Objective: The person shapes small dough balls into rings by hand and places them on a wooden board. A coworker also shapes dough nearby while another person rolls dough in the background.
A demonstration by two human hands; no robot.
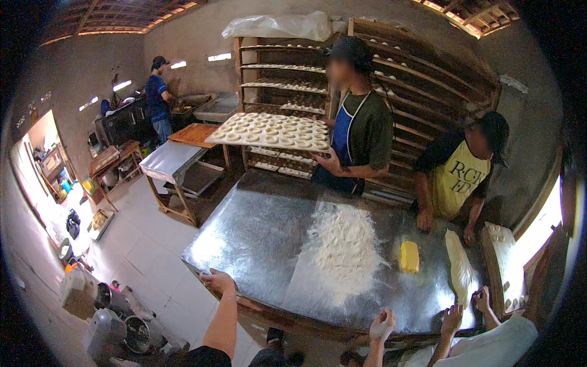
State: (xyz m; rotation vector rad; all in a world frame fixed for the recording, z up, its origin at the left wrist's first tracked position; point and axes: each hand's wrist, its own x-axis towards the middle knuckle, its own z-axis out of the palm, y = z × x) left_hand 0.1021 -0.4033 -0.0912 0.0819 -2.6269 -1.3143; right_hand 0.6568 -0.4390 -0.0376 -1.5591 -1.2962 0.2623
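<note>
My left hand is at the left near edge of the metal-topped table, its fingers stretched out and nothing held. Just over the near edge, my right hand is raised with its fingers curled together; nothing shows in it. Beyond it, a heap of white flour is spread over the middle of the table. A yellow block of fat lies to the right of the flour. Farther right is a long pale strip of dough, with the hands of a person in white at its near end.
Across the table a person in a blue apron carries a tray of dough rings. Another in a yellow shirt leans at the far right. Racks of trays stand behind. Machines sit on the floor at left.
</note>
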